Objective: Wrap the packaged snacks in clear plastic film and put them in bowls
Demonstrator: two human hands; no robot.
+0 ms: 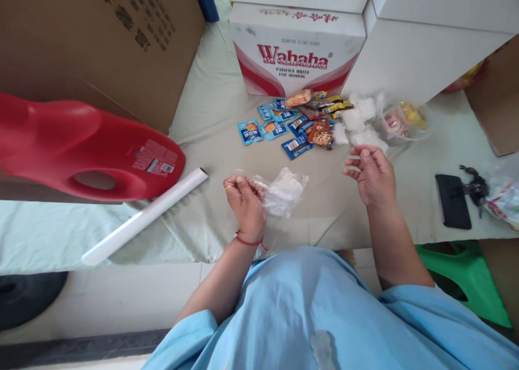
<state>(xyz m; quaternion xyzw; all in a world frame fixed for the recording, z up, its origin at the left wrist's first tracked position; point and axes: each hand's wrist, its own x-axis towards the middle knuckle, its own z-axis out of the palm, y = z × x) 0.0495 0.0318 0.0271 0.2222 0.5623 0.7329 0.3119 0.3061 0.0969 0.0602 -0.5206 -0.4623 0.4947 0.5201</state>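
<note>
My left hand (246, 203) pinches the edge of a clear plastic bag (285, 192) just above the cloth. Something white, perhaps folded paper or tissue, sits inside that bag. Over to the right, my right hand (375, 176) hovers with its fingers loosely bent and apart, and no object shows in it. Just beyond its fingertips lie several white wrapped packets (357, 118). Beside them is a pile of small snack packs: light blue sachets (250, 132), dark blue sachets (297, 146), brown cookie packs (321, 134) and yellow-wrapped ones (338, 106).
A clear bag of fruit-coloured items (403, 122) sits right of the packets. A white roll (146, 216) lies at left beside a big red jug (91, 148). A Wahaba-like red and white carton (299, 51) stands behind. A black phone (453, 201) and keys (475, 186) rest at right.
</note>
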